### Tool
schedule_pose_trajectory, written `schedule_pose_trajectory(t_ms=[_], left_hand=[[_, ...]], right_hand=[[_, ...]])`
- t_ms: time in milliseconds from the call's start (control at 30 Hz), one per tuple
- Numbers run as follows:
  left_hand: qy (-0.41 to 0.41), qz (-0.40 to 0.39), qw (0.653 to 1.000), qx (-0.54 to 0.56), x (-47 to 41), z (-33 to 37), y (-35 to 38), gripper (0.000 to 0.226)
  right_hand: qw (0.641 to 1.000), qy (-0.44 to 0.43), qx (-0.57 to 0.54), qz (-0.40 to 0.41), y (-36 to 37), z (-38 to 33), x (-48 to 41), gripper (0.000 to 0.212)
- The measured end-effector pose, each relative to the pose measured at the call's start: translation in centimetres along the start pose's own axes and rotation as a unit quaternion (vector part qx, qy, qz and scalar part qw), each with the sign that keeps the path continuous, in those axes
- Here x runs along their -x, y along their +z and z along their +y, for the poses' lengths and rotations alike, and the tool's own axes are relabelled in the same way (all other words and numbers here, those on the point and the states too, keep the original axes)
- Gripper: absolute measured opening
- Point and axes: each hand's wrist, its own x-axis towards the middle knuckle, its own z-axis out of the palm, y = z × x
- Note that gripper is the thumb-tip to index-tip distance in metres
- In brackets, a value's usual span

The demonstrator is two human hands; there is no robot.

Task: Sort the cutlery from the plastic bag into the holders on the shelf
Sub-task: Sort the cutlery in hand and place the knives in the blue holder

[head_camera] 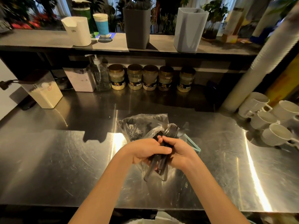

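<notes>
On the shelf [40, 38] in front of you stand three holders: a white holder [77, 31] at the left, a dark holder [137, 28] in the middle with dark cutlery tips showing at its mouth, and a pale holder [190, 29] to the right, whose contents you cannot make out. A blue cup [101, 24] stands just beside the white holder. Under the shelf, a row of five jars [134, 77] holds pale powders, with a pump bottle [101, 75] and two lidded tubs [43, 91] to their left.

The bag [139, 126] lies crumpled on the steel counter [64, 159], just beyond your hands, with dark pieces showing inside it. White mugs [275, 133] crowd the right edge, and a tall stack of cups [258, 62] leans up behind them. The left half of the counter and the strip along its near edge give you open room.

Your left hand [145, 150] and right hand [179, 151] meet at the middle, both curled round one bundle of black cutlery [157, 164]. Fork heads stick up past your fingers toward the bag, and the handles hang down below your palms above the counter
</notes>
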Motion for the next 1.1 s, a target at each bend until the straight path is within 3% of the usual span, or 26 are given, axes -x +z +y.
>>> schedule_pose_trajectory(t_ms=[233,500,700,967,1100], left_hand=[[0.056,0.126,0.988,-0.074,-1.2,1.2,-0.2,0.044],[0.078,0.218,0.973,-0.018,-2.0,1.2,-0.9,0.045],[0.092,0.241,0.966,0.027,-1.9,1.8,-2.5,0.042],[0.085,0.301,0.935,-0.17,-3.1,1.1,-5.0,0.056],[0.095,0.364,0.924,-0.063,-3.7,0.3,-5.9,0.041]], right_hand=[[0.99,-0.099,0.105,-0.008,2.3,-2.9,-0.3,0.017],[0.982,-0.138,0.118,-0.052,3.4,-3.5,-1.7,0.016],[0.966,-0.187,0.17,-0.05,4.4,-3.5,-3.6,0.019],[0.957,-0.232,0.162,0.063,3.9,-3.4,-5.5,0.029],[0.945,-0.256,0.199,0.045,3.0,-2.8,-5.9,0.016]])
